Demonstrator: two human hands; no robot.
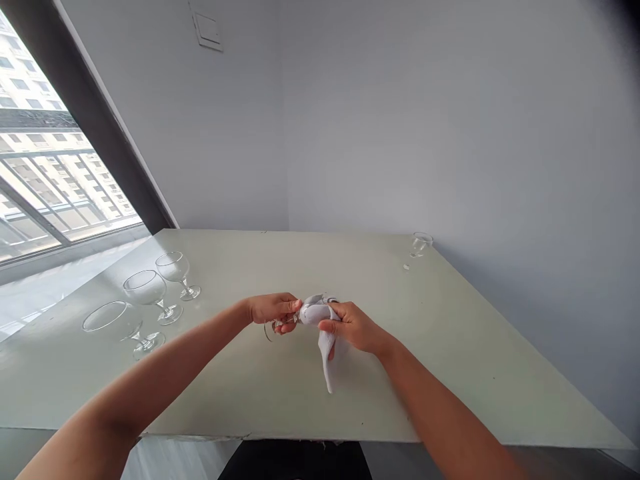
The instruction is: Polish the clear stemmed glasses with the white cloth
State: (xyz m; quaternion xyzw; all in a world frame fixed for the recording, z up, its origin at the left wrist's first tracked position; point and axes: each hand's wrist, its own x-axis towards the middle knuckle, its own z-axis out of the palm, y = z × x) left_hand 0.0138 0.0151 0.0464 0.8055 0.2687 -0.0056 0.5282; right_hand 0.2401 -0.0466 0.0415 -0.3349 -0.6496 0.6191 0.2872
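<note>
Above the middle of the table, a wine glass point(295, 319) is held on its side between my two hands. My left hand point(275, 311) has its fingers closed round the stem, with part of the round foot showing below and left of it. My right hand point(353, 326) grips a white cloth point(316, 315) wrapped about the bowl. One end of the cloth hangs down below my right fingers. Most of the bowl is hidden by the cloth and the hand.
Three stemmed glasses stand in a row at the left, the nearest glass point(114, 323) close to my left forearm. Another glass point(420, 244) stands at the table's far right corner. The pale table point(240, 263) meets grey walls; a window point(50, 147) is at left.
</note>
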